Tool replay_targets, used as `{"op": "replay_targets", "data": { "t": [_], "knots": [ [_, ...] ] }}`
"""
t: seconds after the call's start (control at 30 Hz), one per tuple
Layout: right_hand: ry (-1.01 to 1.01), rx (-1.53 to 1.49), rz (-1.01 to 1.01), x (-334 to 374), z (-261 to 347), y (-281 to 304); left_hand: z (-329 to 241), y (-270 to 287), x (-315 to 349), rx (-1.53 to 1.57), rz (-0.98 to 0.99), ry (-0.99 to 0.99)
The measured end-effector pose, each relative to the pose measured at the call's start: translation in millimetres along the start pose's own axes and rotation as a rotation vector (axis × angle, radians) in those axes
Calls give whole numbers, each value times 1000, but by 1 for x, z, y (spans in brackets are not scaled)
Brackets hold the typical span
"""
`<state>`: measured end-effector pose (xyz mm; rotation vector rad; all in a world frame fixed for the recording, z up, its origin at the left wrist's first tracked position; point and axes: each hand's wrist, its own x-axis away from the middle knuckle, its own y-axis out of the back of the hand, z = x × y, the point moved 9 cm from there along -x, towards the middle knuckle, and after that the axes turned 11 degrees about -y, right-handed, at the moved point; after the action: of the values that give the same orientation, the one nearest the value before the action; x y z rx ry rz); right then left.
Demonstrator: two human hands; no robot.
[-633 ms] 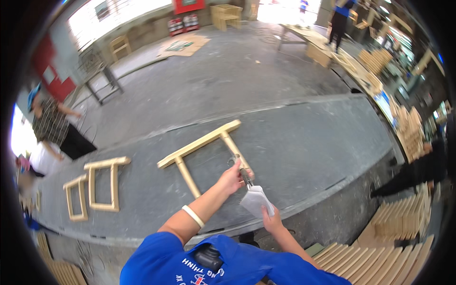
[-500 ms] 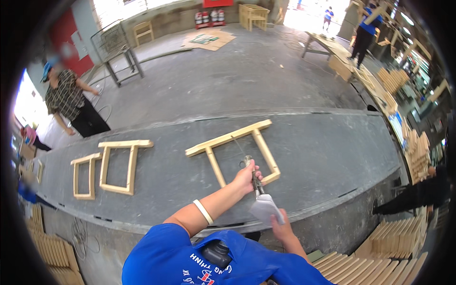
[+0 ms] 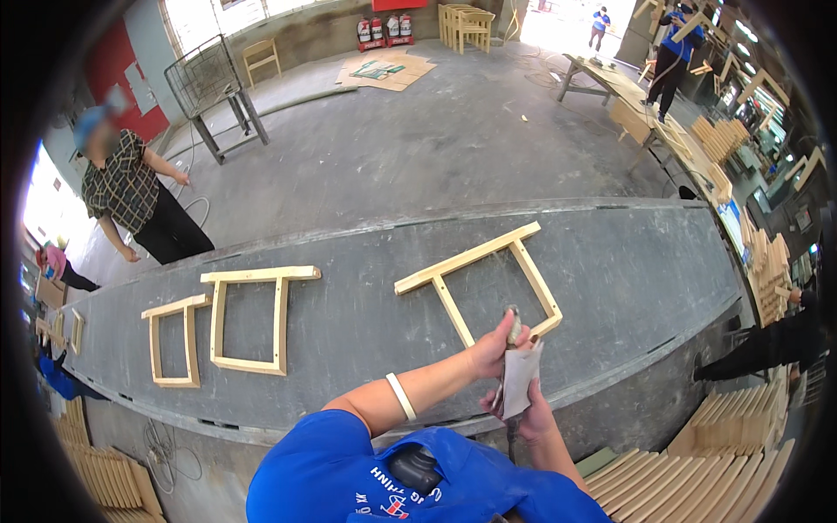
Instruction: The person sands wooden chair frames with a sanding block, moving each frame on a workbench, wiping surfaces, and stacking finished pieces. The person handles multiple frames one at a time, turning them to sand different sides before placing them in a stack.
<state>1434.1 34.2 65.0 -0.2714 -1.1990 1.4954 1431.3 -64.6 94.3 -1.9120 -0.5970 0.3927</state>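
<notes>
My left hand (image 3: 493,349) is closed round a metallic hand tool (image 3: 514,321) with a rounded end, whose exact kind I cannot make out. A pale grey sheet (image 3: 521,380), like cloth or sandpaper, hangs in front of the tool's lower part. My right hand (image 3: 532,413) grips that sheet from below. Just beyond both hands, a wooden frame (image 3: 471,258) lies on the grey worktable (image 3: 366,322), its long rail tilted up to the right. Two similar frames rest to the left, a larger one (image 3: 282,324) and a smaller one (image 3: 191,345).
Stacks of curved wooden parts (image 3: 697,479) stand at the lower right, with more slatted wood (image 3: 105,471) at the lower left. Across the table, at the left, stands a person in a checked shirt (image 3: 122,187). A long bench (image 3: 619,87) runs along the right.
The sheet has risen with my right hand to the tool, which my left hand now holds more upright. Its thin rod no longer shows. The wooden frames appear farther right in view.
</notes>
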Motion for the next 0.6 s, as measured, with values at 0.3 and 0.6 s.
{"op": "replay_targets", "data": {
  "t": [0.3, 0.6],
  "knots": [
    [163, -102, -134, 16, 38, 31, 2, 19, -37, -815, 176, 44],
    [-98, 1081, -937, 96, 51, 109, -153, 184, -80, -2289, -404, -168]
  ]
}}
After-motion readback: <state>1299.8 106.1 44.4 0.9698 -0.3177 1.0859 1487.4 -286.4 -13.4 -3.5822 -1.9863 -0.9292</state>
